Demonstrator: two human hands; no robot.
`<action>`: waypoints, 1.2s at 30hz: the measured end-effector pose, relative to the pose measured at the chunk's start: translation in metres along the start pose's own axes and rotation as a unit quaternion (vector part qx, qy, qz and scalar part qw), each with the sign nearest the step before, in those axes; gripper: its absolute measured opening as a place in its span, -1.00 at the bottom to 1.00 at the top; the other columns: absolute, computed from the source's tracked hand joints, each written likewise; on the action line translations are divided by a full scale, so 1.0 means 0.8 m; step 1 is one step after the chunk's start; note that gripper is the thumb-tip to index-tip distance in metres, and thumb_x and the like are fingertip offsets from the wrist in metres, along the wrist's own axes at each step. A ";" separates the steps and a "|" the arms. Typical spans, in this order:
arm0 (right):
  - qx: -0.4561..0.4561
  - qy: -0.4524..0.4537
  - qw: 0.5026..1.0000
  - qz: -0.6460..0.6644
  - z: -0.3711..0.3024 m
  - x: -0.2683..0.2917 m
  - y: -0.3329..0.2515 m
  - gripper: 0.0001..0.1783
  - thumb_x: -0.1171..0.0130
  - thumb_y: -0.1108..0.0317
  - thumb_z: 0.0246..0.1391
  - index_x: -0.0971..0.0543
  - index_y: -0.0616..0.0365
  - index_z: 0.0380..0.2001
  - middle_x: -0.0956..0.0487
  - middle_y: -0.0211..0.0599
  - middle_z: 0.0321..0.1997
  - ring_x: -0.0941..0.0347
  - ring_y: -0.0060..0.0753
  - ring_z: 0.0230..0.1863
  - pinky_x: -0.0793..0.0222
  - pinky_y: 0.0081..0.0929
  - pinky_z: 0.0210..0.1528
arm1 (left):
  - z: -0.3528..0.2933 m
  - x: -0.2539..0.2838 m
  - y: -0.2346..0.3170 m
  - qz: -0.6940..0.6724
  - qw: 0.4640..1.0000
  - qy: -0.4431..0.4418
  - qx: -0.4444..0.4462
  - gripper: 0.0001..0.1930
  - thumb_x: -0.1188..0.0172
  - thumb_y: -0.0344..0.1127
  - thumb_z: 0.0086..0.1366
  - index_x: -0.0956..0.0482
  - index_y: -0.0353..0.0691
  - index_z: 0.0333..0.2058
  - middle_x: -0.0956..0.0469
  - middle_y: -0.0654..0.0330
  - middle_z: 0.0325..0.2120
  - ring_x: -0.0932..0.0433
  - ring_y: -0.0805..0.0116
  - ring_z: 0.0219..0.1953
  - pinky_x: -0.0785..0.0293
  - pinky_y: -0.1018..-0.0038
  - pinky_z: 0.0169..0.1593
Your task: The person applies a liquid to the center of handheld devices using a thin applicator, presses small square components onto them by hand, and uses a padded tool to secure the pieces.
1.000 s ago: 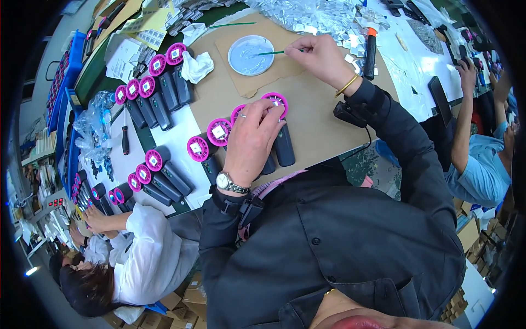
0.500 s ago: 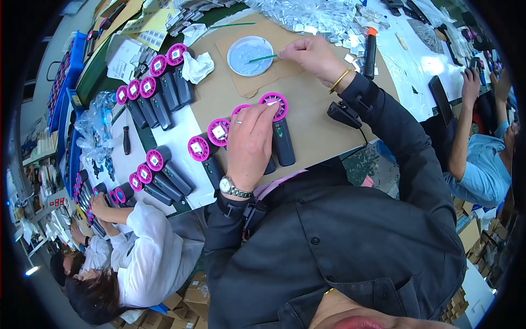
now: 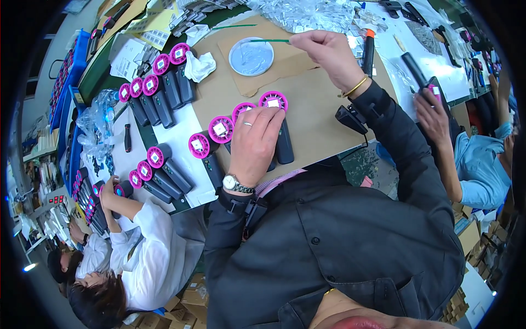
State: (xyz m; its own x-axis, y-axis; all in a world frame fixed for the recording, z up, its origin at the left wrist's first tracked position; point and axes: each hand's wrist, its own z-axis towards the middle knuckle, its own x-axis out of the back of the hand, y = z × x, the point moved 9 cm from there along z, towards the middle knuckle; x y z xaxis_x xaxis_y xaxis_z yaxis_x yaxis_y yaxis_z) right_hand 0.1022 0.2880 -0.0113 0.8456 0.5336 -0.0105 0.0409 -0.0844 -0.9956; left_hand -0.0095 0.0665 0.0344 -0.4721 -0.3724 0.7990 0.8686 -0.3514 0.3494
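Observation:
A thin green stick (image 3: 269, 40) is pinched in my right hand (image 3: 330, 59). Its far end is over the rim of a shallow round dish (image 3: 235, 67) with a pale, glossy substance in it. My left hand (image 3: 253, 143) lies over a row of handheld devices with round pink heads and dark handles. Its fingertips rest together on the lower part of the rightmost pink-headed device (image 3: 284, 143), just below a white square in the head's middle. My palm partly hides the device beside it (image 3: 241, 109). Two more pink-headed devices (image 3: 221, 130) lie left of that hand.
More pink-headed devices (image 3: 159, 101) lie in groups to the left, near a white crumpled tissue (image 3: 200, 67) and a screwdriver (image 3: 127, 138). An orange-and-black tool (image 3: 368, 52) is at the right. Clear plastic bags (image 3: 307, 15) heap at the back. Co-workers sit on both sides.
My right hand has moved up and right, lifting the stick from inside the dish to its rim. The left fingertips have slid down slightly. The right-hand co-worker now holds up a dark device.

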 end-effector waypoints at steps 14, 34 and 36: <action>-0.075 0.002 0.994 0.085 -0.004 0.012 0.006 -0.75 -0.40 0.30 0.40 -0.80 0.28 -0.05 -0.34 -0.69 -0.46 -0.10 -0.75 -0.47 -0.03 -0.63 -0.42 | -0.018 0.000 0.006 0.036 0.999 0.023 -0.009 -0.57 -0.32 -0.50 0.17 -0.73 -0.30 0.06 -0.66 0.10 0.00 -0.65 0.09 0.07 -0.58 0.15 0.16; -0.089 0.038 0.994 -0.060 -0.001 0.011 0.031 -0.76 -0.40 0.30 0.40 -0.80 0.26 -0.06 -0.39 -0.69 -0.47 -0.13 -0.76 -0.47 -0.03 -0.63 -0.42 | -0.023 0.001 0.006 0.059 0.997 0.050 0.008 -0.62 -0.37 -0.49 0.20 -0.76 -0.26 0.03 -0.66 0.15 -0.05 -0.65 0.14 0.03 -0.53 0.21 0.05; -0.094 0.060 0.987 -0.118 -0.002 0.017 0.035 -0.76 -0.40 0.30 0.40 -0.81 0.26 -0.07 -0.39 -0.68 -0.47 -0.14 -0.76 -0.47 -0.04 -0.63 -0.42 | -0.023 0.001 0.007 0.061 0.997 0.050 0.007 -0.62 -0.37 -0.49 0.20 -0.76 -0.27 0.03 -0.66 0.15 -0.04 -0.65 0.14 0.03 -0.53 0.21 0.05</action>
State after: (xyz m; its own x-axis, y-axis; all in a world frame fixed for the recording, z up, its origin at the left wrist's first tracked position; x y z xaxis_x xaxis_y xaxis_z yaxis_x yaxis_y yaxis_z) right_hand 0.1160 0.2916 -0.0390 0.8577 0.4536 0.2419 0.3321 -0.1298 -0.9343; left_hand -0.0078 0.0488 0.0277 -0.3756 -0.4956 0.7832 0.9218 -0.2873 0.2603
